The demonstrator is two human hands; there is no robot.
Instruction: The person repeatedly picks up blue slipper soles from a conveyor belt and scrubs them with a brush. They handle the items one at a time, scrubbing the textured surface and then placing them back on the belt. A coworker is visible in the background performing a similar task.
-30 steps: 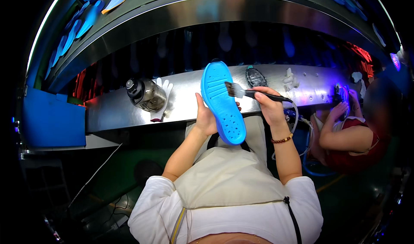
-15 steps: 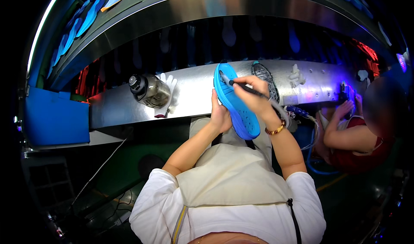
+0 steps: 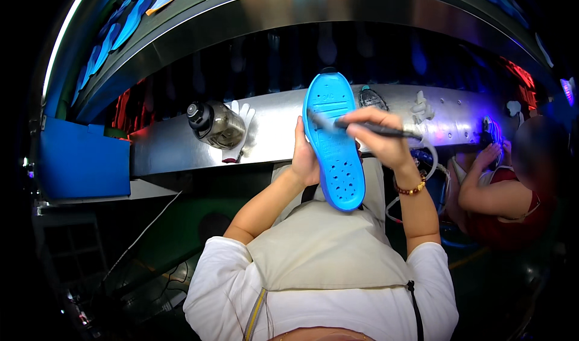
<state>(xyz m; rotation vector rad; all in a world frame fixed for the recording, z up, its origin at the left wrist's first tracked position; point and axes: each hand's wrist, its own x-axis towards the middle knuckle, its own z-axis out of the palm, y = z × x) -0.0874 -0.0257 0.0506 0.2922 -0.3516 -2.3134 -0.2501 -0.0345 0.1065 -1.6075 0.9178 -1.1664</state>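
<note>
Currently grasping a long, bright-blue moulded shoe sole (image 3: 341,154) in the left hand (image 3: 306,160), with the thumb laid along the near left edge and the other fingers mostly hidden behind. Held above the lap in front of a shiny metal bench (image 3: 166,154), tilted slightly, with the far end overlapping the bench and the lower end hanging over a beige apron (image 3: 325,244). Marked by cross ridges toward the far end and by a cluster of small holes at the lower one.

Clasping a dark-handled, flat-headed brush (image 3: 330,124) between the thumb and fingers of the right hand (image 3: 386,141), with the blurred head laid across the ridged upper half. Cannot tell from the blur whether touching the surface or just above it. Wearing a beaded bracelet (image 3: 411,188) on the right wrist, close to a pale, curving tube (image 3: 433,160).

Resting on the bench to the left: a dark-capped, see-through bottle (image 3: 218,127), just beside a white knitted glove (image 3: 244,124), partly covering it. Lying to the right: a dark, sole-shaped piece (image 3: 374,98), then a crumpled white item (image 3: 422,109). Seated farther right: a co-worker in red (image 3: 503,202), with both hands near a violet-lit object (image 3: 492,133). Visible at upper left: several blue soles (image 3: 131,22) on a greenish belt (image 3: 193,2).
</note>
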